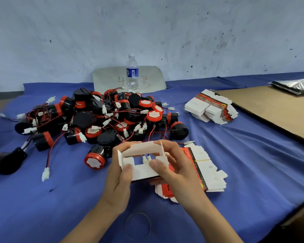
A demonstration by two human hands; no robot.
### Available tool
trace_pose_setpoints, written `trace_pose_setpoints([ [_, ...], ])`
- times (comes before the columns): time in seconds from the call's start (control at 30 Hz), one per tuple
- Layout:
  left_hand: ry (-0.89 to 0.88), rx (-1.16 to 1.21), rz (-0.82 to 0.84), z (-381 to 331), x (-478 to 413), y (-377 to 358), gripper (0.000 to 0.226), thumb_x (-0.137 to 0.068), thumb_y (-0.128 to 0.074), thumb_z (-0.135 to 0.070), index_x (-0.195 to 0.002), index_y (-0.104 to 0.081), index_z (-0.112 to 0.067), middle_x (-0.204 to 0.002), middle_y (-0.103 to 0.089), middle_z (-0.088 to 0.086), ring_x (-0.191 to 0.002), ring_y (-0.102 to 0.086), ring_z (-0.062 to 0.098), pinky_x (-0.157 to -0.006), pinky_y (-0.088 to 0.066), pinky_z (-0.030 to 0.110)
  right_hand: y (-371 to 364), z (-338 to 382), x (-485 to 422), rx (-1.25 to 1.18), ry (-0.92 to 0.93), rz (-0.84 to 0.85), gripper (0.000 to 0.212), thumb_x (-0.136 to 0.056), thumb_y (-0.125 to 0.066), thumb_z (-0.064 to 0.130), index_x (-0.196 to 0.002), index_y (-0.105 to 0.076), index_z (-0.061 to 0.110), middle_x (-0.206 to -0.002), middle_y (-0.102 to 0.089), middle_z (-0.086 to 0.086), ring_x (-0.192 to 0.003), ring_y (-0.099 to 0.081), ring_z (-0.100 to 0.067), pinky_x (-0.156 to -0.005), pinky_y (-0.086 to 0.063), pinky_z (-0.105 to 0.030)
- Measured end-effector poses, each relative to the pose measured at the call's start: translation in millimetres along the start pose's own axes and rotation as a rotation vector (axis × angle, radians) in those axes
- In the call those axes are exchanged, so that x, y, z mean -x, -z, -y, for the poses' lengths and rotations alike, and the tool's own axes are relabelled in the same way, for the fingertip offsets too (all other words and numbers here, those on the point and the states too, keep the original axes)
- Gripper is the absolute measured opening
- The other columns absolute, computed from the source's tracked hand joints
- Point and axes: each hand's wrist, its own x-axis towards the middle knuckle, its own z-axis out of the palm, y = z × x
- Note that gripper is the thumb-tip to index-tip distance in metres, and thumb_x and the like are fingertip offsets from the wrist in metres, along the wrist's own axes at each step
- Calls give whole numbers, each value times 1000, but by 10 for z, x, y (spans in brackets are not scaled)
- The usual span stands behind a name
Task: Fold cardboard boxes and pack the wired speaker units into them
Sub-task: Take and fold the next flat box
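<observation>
Fingers (127,170) of left hand (118,181) and right hand (178,170) grip one box (142,170) | two flat stacks (211,106) (204,170) — one bottle (132,72)

A pale wall (165,32), scuffed with dark marks, stands behind the bench (42,207), which is covered by a blue cloth (244,163), with a brown cardboard sheet (270,109) lying at far right.

1. Your bare left hand (118,176) grips the left end of the small white cardboard box (141,171), thumb on its near face, fingers curled behind.
2. Your bare right hand (177,165) holds the right end, thumb pressing the near flap.
3. Both forearms angle inward from the bottom edge.
</observation>
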Motion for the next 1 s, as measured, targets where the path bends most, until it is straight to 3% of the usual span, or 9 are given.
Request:
trace_pose_setpoints([
  [0.07, -69, -57, 19, -34, -32, 10, 50, -92, -35, -12, -124, -42, -50, -118, -53, -36, -108, -51, -14, -87, -38, 2, 9, 7, -1, 2, -6, 0, 27, -81, -68, 28, -106, -60, 33, -101, -65, 2, -103, -61, -14, -67, -60, -46],
  [0.23, -86, -37, 14, -11, -17, 19, 49, -88, -31, -24, -120, -44, -60, -116, -54, -37, -106, -52, -14, -86, -40, 2, 30, 21, -10, 1, -23, 23, 26, -80, -68, 25, -103, -60, 33, -102, -64, -1, -100, -62, -16, -67, -60, -48],
  [0.37, -51, -53, 24, 38, 6, 11, 38, -87, -34, -26, -122, -48, -32, -119, -55, -28, -110, -55, -2, -90, -46, 16, 49, -1, -15, 43, 29, -22, 25, -82, -68, 15, -98, -60, 33, -93, -63, 10, -90, -60, -7, -65, -54, -21],
  [0.43, -27, -93, 25, 68, 39, 4, 31, -87, -38, -25, -114, -50, -15, -115, -56, -33, -107, -55, -6, -87, -43, 9, 65, -14, -22, 104, 63, -48, 30, -85, -67, 8, -96, -60, 35, -91, -63, 17, -87, -57, -4, -67, -45, -11],
  [0.57, 69, -39, -51, 23, 62, -7, 34, -81, -34, -5, -106, -49, -22, -102, -58, -40, -96, -54, -18, -81, -40, 1, 72, -2, -35, -9, 76, -37, 43, -79, -69, 15, -111, -54, 39, -104, -62, 14, -106, -58, -9, -67, -58, -31],
  [0.67, 249, 166, -165, 38, 29, 22, 38, -75, -34, -13, -106, -50, -25, -103, -63, -16, -100, -57, 0, -98, -44, 26, 61, 24, 5, 22, 245, 24, 51, -83, -69, 12, -119, -53, 45, -125, -56, 10, -120, -54, -16, -64, -59, -50],
  [0.8, 399, 234, -231, 55, 21, 35, 37, -71, -36, -20, -103, -54, -23, -101, -59, 3, -102, -53, 23, -104, -38, 55, 90, 26, 6, 325, 408, 34, 33, -86, -66, 31, -118, -62, 40, -133, -50, 16, -106, -61, -15, -57, -56, -29],
  [0.9, 331, 218, -156, 39, -6, 74, 35, -75, -39, -23, -108, -53, -24, -100, -65, -7, -98, -58, 11, -99, -46, 39, 145, -10, -40, 602, 470, 28, 37, -80, -68, 46, -112, -69, 29, -123, -57, 12, -99, -61, -9, -70, -51, -26],
  [1.0, 178, 233, 8, 23, -33, 102, 50, -83, -49, -33, -132, -42, -40, -133, -57, -8, -120, -54, 11, -97, -47, 27, 140, -11, -50, 587, 405, -15, 37, -76, -68, 49, -103, -73, 23, -106, -62, 16, -87, -63, -6, -73, -51, -28],
])
